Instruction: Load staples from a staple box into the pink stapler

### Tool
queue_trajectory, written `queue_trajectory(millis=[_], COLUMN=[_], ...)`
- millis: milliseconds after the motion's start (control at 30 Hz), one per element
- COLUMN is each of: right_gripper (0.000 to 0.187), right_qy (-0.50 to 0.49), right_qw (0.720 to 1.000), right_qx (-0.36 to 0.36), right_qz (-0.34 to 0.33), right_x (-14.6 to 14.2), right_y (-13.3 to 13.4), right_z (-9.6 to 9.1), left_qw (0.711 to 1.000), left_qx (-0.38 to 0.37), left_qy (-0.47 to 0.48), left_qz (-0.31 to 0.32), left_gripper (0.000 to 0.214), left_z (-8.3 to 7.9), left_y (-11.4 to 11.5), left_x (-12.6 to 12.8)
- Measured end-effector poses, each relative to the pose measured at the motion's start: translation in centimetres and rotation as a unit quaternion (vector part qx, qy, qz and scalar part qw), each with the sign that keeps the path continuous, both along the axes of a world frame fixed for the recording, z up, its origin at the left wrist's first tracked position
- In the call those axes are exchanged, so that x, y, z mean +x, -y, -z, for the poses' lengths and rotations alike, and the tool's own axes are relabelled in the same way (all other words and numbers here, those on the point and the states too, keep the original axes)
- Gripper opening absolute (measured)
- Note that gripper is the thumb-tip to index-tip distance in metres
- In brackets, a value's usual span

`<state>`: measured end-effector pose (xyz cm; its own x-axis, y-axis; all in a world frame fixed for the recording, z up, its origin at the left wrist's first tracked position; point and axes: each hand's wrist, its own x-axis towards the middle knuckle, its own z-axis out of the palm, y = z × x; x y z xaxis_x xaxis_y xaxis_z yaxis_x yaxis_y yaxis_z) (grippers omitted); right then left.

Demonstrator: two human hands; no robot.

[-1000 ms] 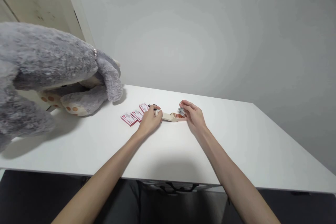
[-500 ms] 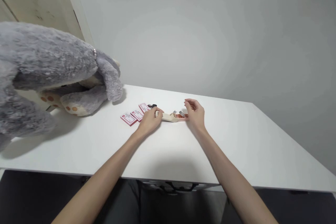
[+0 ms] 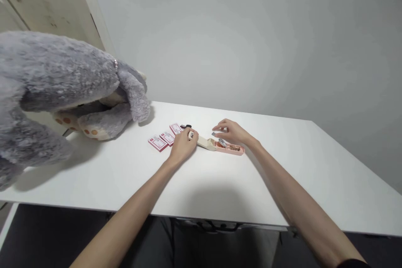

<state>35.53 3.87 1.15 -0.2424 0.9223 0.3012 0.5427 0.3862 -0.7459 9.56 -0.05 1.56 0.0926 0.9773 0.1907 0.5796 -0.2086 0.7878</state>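
Note:
An open hinged case lies across the white table, with a long cream lid (image 3: 205,143) at the left and a pink tray (image 3: 230,151) at the right. Brownish contents and a shiny metal piece (image 3: 222,142) show in the tray. My left hand (image 3: 185,145) is closed around the lid's far left end; a pale part with dark marks shows between its fingers. Just behind the case, my right hand (image 3: 230,130) has thumb and forefinger apart. Their tips are beside a small grey piece (image 3: 213,134), whose kind I cannot make out; contact is unclear.
Three small red-and-white boxes (image 3: 158,143) lie left of my left hand, with a small black object (image 3: 186,126) behind it. A large grey plush animal (image 3: 72,75) occupies the table's left end. The wall (image 3: 251,50) rises along the back edge of the table (image 3: 282,167).
My right hand has moved from over the tray's right part to the small grey piece behind the case, uncovering the tray. My left hand keeps hold of the lid. The view has shifted slightly.

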Motion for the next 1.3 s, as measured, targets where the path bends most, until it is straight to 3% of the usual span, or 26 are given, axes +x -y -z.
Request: queue_trajectory(millis=[67, 167, 267, 400, 633, 900, 1133, 1300], right_gripper=[0.01, 0.016, 0.03, 0.045, 0.047, 0.035, 0.033, 0.032], right_qy=[0.008, -0.009, -0.112, -0.281, -0.435, -0.535, -0.567, -0.569], right_qw=[1.0, 1.0, 0.992, 0.953, 0.887, 0.828, 0.803, 0.801], right_qx=[0.001, -0.005, -0.047, -0.085, -0.131, -0.161, -0.178, -0.177], right_qz=[-0.008, -0.003, 0.033, 0.071, 0.088, 0.048, 0.054, 0.062], right_x=[0.0, 0.5, 1.4, 2.9, 3.7, 3.8, 3.9, 4.0], right_y=[-0.2, 0.1, 1.2, 2.7, 2.6, 2.1, 1.9, 2.0], right_z=[0.3, 0.5, 0.9, 1.8, 2.3, 2.2, 1.7, 1.9], left_qw=[1.0, 1.0, 1.0, 1.0, 0.999, 0.999, 0.998, 0.997], left_qx=[-0.001, -0.008, -0.015, -0.017, -0.016, -0.007, -0.014, -0.013], left_qy=[0.002, -0.009, -0.017, -0.02, -0.029, -0.029, 0.032, 0.055], left_qz=[0.007, 0.015, 0.018, 0.014, 0.02, 0.029, 0.047, 0.047], left_gripper=[0.025, 0.027, 0.027, 0.028, 0.027, 0.032, 0.042, 0.041], left_z=[0.0, -0.1, -0.4, -0.5, -0.9, -0.6, 0.6, 0.7], left_y=[0.0, 0.1, 0.2, 0.2, 0.2, -0.1, -1.0, -1.2], left_x=[0.0, 0.0, 0.0, 0.1, 0.2, 0.1, -0.3, -0.4])
